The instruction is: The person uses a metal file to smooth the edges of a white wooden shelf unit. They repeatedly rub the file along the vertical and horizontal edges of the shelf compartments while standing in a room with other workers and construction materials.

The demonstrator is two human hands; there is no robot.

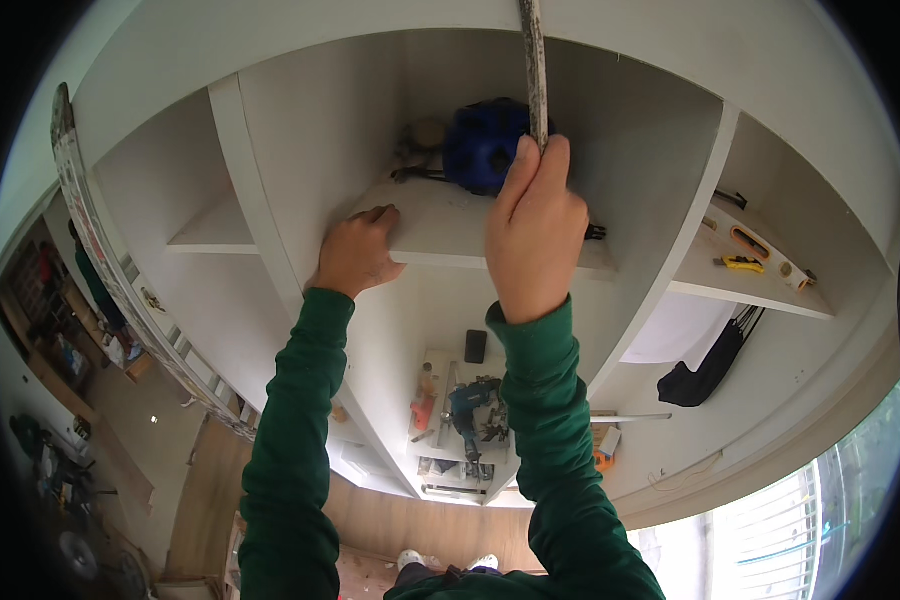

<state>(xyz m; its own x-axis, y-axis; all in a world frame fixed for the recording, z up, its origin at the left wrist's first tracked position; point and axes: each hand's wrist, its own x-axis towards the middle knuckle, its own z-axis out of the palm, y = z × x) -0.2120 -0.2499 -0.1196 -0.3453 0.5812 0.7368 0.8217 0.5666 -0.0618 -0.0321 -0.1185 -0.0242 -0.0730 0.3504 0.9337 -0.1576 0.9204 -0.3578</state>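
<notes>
My right hand point(532, 235) is raised in front of a white cabinet and grips a long thin grey strip point(533, 70) that runs up out of the picture. My left hand point(358, 250) rests with curled fingers on the front edge of a white shelf point(440, 225). Behind my right hand, a blue round power tool point(482, 145) sits on that shelf. Both arms wear dark green sleeves.
A lower shelf point(440, 365) holds a teal drill point(467, 400), an orange tool point(423, 410) and a black phone point(476, 346). The right shelf point(740, 290) carries a yellow level point(760, 250) and a knife. A black bag point(705, 370) hangs below it. A ladder point(120, 270) leans at left.
</notes>
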